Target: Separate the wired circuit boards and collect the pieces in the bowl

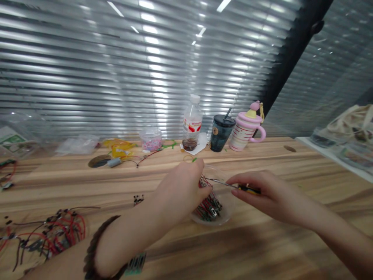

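Observation:
A clear round plastic bowl (pixel 230 208) holds a heap of small wired parts (pixel 212 210) with red and black leads and dark slide-switch-like pieces. My left hand (pixel 186 182) curls over the bowl's left side, with thumb and fingers closed around thin red wires (pixel 203 181); its fingertips are partly hidden. From the right, my right hand (pixel 262 194) grips a slim metal tool (pixel 250 189) with a yellow-and-black handle. The tool's thin tip points left and meets the wires by my left fingers. Its exact kind is unclear.
Tangled red and black wires (pixel 58 233) lie at left, a green circuit board (pixel 136 264) under my left forearm. Along the back stand a tub of pink bits (pixel 150 140), a bottle (pixel 192 124), a dark tumbler (pixel 222 134) and a pink mug (pixel 243 132). A desk hole (pixel 99 161) is at left.

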Tool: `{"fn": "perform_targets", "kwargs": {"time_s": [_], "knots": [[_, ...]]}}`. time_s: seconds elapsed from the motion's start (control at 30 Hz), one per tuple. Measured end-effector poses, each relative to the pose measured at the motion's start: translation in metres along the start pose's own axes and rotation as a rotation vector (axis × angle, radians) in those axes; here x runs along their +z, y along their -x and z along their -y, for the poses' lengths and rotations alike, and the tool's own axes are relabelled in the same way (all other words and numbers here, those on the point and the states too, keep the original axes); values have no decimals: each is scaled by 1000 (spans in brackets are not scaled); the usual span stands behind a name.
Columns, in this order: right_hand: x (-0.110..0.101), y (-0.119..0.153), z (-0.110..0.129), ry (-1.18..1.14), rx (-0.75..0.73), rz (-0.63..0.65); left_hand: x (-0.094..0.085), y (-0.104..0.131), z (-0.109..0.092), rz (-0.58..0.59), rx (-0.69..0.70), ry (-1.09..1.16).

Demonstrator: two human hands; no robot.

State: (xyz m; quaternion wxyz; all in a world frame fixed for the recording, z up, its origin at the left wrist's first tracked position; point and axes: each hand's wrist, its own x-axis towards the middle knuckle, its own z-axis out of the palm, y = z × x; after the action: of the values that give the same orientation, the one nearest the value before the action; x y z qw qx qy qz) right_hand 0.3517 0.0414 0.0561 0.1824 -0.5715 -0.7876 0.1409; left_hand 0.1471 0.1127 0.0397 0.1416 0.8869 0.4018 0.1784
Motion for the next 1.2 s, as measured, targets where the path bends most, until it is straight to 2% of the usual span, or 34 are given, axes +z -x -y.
{"fn": "perform_targets", "kwargs": {"time_s": [0.2, 0.33, 0.43, 0.53, 0.67, 0.77, 0.87, 1.03, 1.2], "knots": [[-1, -9, -5, -38, -25, -47, -5, -14, 0, -122, 162, -181], [0, -6, -11, -110, -13, -69, -2, -27, -1, -23, 135, -66], [-4, 1, -15, -113, -23, -82, -4, -33, -6, -40, 118, 11], [-16, 14, -22, -100, -12, -115, -14, -35, -15, -66, 92, 79], [-25, 30, -36, -145, 119, -291, -34, -28, -24, -13, 70, 273], [-14, 35, -52, -296, 221, -377, -46, -21, -23, 22, -7, 431], [9, 35, -72, -568, 331, -368, -49, -19, -19, 46, -87, 532], [47, 29, -99, -803, 490, -406, -33, -25, -17, -59, -128, 748], [60, 26, -106, -824, 489, -367, -18, -32, -11, 49, -222, 891]]}}
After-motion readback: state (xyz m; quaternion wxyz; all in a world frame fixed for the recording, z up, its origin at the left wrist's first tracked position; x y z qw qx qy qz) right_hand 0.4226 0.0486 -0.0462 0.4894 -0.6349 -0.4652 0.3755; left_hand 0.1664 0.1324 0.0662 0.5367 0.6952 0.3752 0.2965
